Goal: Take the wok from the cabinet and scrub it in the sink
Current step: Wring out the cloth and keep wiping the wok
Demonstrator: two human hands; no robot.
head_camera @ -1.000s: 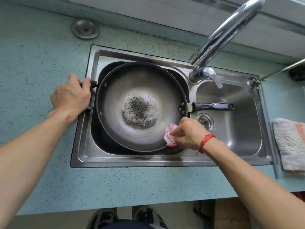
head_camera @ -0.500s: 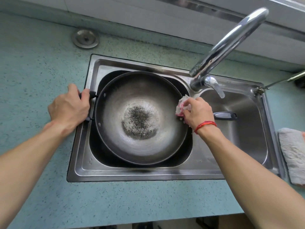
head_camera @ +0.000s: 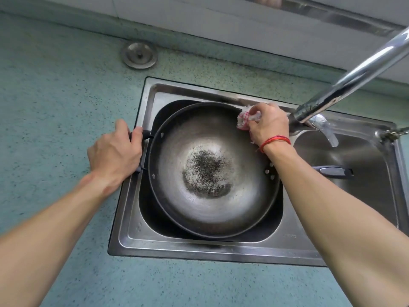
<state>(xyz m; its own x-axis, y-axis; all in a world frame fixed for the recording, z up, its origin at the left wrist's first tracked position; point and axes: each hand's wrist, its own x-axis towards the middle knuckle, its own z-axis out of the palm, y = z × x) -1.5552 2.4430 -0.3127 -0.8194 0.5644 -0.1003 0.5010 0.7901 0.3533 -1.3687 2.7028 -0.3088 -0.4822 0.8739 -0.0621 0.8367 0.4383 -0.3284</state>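
Note:
A large dark steel wok [head_camera: 212, 204] with a black speckled patch at its bottom sits in the left basin of the steel sink [head_camera: 177, 247]. My left hand [head_camera: 115, 154] grips the wok's small black loop handle at the left rim. My right hand [head_camera: 269, 124] holds a bunched red-and-white cloth [head_camera: 245, 119] against the wok's far right rim. The wok's long black handle [head_camera: 334, 171] reaches over the right basin, partly hidden by my right forearm.
A chrome faucet [head_camera: 345, 85] arcs from the sink's back toward the upper right, close to my right hand. A round metal drain stopper [head_camera: 139, 55] lies on the teal speckled counter [head_camera: 55, 107] behind the sink. The right basin [head_camera: 358, 156] holds nothing but the wok handle.
My right hand has moved the cloth along the wok's rim, from the near right side up past the long handle to the far right edge. My left hand kept its grip.

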